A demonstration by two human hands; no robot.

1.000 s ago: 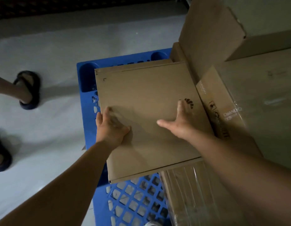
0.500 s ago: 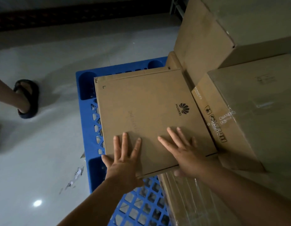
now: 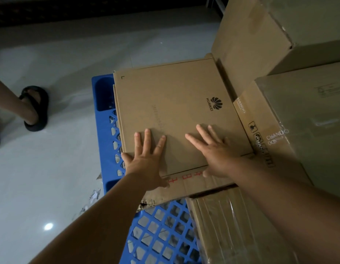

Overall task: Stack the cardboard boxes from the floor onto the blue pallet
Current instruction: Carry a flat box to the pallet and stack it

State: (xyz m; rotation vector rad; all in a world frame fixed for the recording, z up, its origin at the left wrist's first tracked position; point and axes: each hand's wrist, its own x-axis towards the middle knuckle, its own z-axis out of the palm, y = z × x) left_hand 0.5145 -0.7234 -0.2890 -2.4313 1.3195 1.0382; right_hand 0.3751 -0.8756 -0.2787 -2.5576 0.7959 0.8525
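While both palms lie flat on it, the flat brown cardboard box with a black Huawei logo (image 3: 171, 115) rests atop a lower brown cardboard box with red characters (image 3: 186, 184), itself on the blue plastic lattice pallet (image 3: 161, 235). Left hand (image 3: 146, 159): grip wide, fingers spread, pressed on the flat box's near left edge, holding nothing. Right hand (image 3: 214, 151): grip wide, fingers spread, on the near right part, holding nothing. Right of the flat box, touching: brown Chando-printed cardboard carton (image 3: 291, 130); beyond it, a tall plain brown carton (image 3: 260, 31). Nearer than the flat box: film-wrapped brown carton (image 3: 232, 229). Left of it, on the pale glossy floor (image 3: 51, 168): another person's foot in a black sandal (image 3: 34, 108).
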